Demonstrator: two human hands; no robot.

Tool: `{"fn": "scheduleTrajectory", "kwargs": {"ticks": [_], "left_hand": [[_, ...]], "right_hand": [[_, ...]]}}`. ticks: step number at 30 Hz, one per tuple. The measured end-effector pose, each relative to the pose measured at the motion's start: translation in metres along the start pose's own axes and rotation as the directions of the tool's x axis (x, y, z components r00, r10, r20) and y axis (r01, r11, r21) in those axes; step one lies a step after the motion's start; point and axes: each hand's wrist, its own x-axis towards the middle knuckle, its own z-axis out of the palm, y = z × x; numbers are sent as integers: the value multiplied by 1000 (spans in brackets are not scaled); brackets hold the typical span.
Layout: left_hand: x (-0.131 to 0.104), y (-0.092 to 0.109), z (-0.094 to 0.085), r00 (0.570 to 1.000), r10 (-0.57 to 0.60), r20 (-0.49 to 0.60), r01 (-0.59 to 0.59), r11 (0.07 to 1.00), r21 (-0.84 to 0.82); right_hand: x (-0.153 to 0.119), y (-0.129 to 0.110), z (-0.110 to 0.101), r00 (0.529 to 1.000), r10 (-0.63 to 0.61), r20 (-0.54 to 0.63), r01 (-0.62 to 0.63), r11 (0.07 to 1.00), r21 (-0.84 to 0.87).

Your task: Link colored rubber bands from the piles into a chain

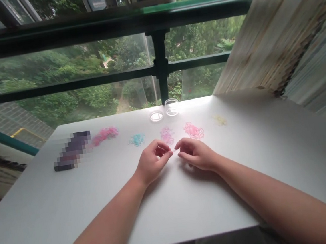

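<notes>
Just in front of the small loop-shaped pieces, my left hand [154,160] pinches a tiny pale piece between thumb and forefinger; its shape is too small to make out. Facing it, my right hand [197,153] has curled fingers, with a gap between thumb and forefinger. Its forefinger tip is close to the tiny piece, but I cannot tell whether they touch. Beyond my hands lie a lilac pile [167,135] and a pink-red pile [193,130] of thin little loops. To the left is a teal pile [137,139], and on the right a small yellow pile [220,120].
A longer pink heap [106,135] lies at the left, beside a dark pixelated rectangular object [73,150]. Two round clear containers or lids, one flat [156,116] and one raised [172,107], stand at the white table's [175,209] back edge. Behind are a green-railed window and a curtain [247,29].
</notes>
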Motion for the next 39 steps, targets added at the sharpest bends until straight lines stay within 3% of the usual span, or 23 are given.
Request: {"fn": "scheduleTrajectory", "kwargs": {"ticks": [17, 27, 39], "left_hand": [[-1, 2, 1, 999, 14, 50, -14, 1000, -10], [-2, 6, -2, 995, 44, 87, -61, 976, 209], [-2, 5, -2, 988, 76, 135, -105, 969, 222]], "right_hand": [[-1, -5, 1, 997, -70, -35, 66, 992, -111], [-1, -3, 0, 990, -106, -91, 90, 983, -159], [0, 0, -1, 984, -158, -82, 142, 975, -171]]}}
